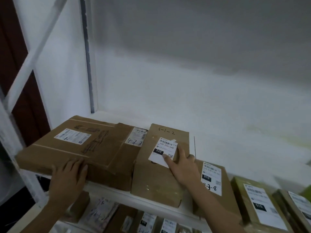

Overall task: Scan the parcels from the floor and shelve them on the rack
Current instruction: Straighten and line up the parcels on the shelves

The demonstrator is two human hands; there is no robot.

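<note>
- Wall [202,56]: white and grey, fills the upper and right of the frame behind the rack.
- Rack [88,64]: white metal frame, with one upright post in the upper left and a diagonal brace crossing the far left.
- Shelf [235,145]: white board running across the middle of the frame. It carries a row of parcels along its front edge.
- Flat carton [101,148]: the largest parcel, brown, at left centre on the shelf. It has a white label on top and "4-2-7" handwritten near its right end. Its front left corner overhangs the shelf edge.
- Middle carton [156,180]: brown, at lower centre on the shelf, touching the flat carton's right side. "5-1-2" is handwritten on its top.
- Right carton [223,197]: brown, just beside the middle carton and set lower. Its label reads "010".
- Green-brown parcel [242,195]: at lower right on the same shelf, also labelled "010".
- Lower-shelf parcels [101,214]: along the bottom edge of the frame, blurred, details unreadable.
- Left grip [67,179]: a bare hand, open. The fingers lie straight and flat on the front top edge of the flat carton.
- Right grip [183,165]: a bare hand, open. It rests on top of the middle carton with fingers spread and the thumb on the label.
- Label [163,151]: white, marked "220", partly peeled at its top corner.
</note>
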